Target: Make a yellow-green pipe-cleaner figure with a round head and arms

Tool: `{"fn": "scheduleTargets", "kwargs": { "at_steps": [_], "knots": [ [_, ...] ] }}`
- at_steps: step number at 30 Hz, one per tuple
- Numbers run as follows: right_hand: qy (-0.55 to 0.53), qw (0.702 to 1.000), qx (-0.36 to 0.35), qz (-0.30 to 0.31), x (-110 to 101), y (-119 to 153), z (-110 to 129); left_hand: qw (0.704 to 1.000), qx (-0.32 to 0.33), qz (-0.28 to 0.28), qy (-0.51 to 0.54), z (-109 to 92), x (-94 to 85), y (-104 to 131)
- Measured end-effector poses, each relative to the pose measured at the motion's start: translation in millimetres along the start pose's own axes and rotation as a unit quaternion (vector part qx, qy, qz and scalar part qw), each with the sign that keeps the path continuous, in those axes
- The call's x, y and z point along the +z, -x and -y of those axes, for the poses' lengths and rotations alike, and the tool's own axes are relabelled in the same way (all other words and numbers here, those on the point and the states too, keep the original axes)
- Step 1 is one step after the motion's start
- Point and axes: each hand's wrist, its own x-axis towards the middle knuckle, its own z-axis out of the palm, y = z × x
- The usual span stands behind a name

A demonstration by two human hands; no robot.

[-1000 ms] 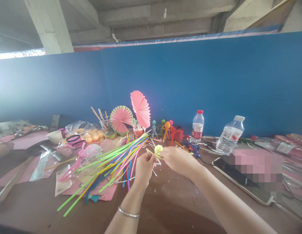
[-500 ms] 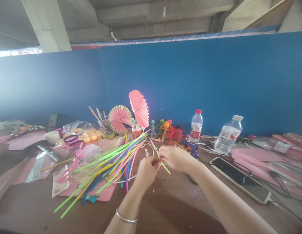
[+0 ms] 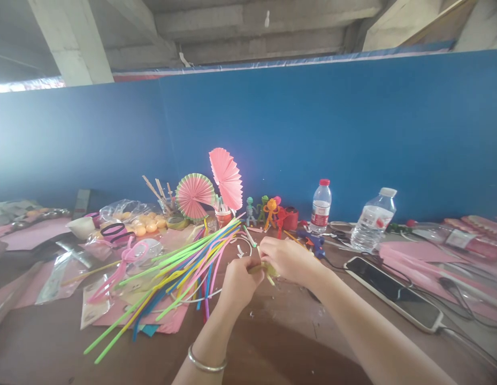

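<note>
Small yellow-green piece (image 3: pixel 269 271), pinched between left hand (image 3: pixel 241 282) and right hand (image 3: pixel 287 260) above brown table (image 3: pixel 272 342); uneven pulling could bend it or make it slip free

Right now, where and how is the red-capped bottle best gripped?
Probably around the labelled middle of the red-capped bottle, fingers level, from the near right: it stands upright and looks round, with the blue wall behind and a blue object front-left.
</note>
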Motion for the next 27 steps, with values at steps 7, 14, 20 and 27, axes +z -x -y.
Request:
{"fn": "scheduleTargets", "kwargs": {
  "at_steps": [7,14,20,27],
  "knots": [
    [-0.024,0.999,-0.041,-0.007,-4,1,-3,0.999,0.02,0.029,0.0,-1,1.3,3],
    [-0.142,0.987,-0.072,-0.02,-11,3,-23,0.988,0.034,0.116,0.097,-7,-4.6,7],
    [-0.214,0.974,-0.006,-0.068,-6,6,-36,0.969,0.033,0.04,0.24,-6,-7.7,0],
    [-0.179,0.98,0.001,-0.085,13,0,-23,0.937,0.002,-0.146,0.316,6,1.5,-9]
  ]
}}
